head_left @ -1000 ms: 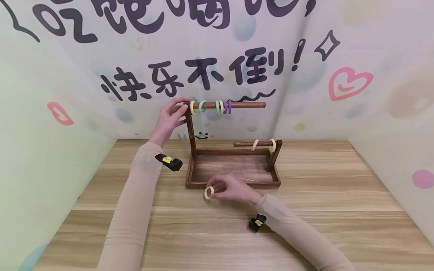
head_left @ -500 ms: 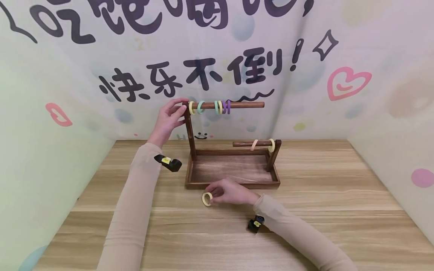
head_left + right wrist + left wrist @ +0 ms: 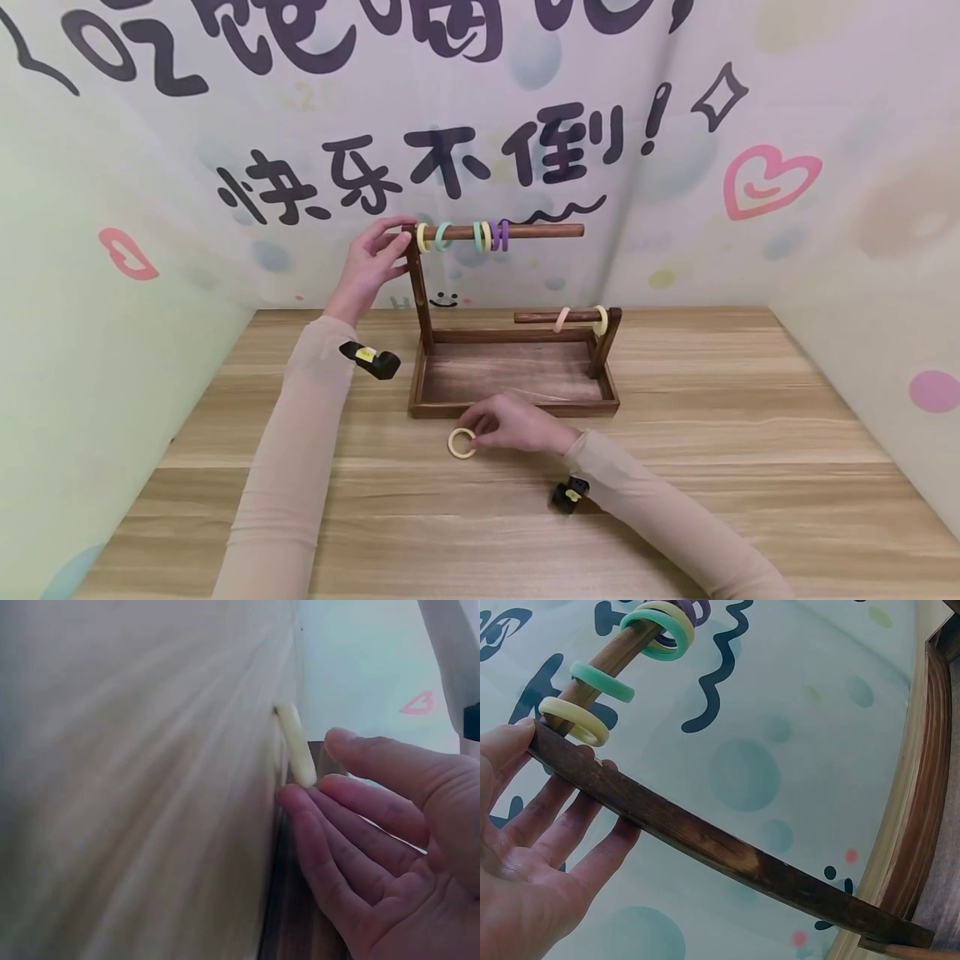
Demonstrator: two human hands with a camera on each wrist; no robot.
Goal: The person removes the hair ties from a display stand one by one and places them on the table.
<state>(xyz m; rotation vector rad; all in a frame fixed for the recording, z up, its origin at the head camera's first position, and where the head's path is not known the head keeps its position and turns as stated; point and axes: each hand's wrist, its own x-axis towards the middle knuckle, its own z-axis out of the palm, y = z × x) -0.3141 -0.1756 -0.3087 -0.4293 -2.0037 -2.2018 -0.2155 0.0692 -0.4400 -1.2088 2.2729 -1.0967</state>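
My left hand [image 3: 371,262] grips the top of the tall post [image 3: 705,844] of a dark wooden stand, thumb on one side and fingers behind. Beside that hand, the upper rod [image 3: 543,232] carries several rings: a yellow ring [image 3: 574,720], a green ring [image 3: 604,682], and further green, yellow and purple ones. My right hand [image 3: 513,425] is low in front of the stand's tray [image 3: 517,371]. A pale yellow ring [image 3: 452,444] is at its fingertips, tilted against the tabletop in the right wrist view [image 3: 298,746]. The thumb stands apart from this ring; a finger touches its lower end.
A shorter rod [image 3: 532,318] at the stand's right holds a pink ring [image 3: 560,320] and a yellow ring [image 3: 601,322]. The stand rests on a wood-grain table [image 3: 697,417]. A printed wall sheet [image 3: 675,250] hangs close behind.
The pale yellow ring has come down slightly and turned from edge-on to face-up, and my right thumb and fingers have loosened from it. My left hand keeps its grip on the post.
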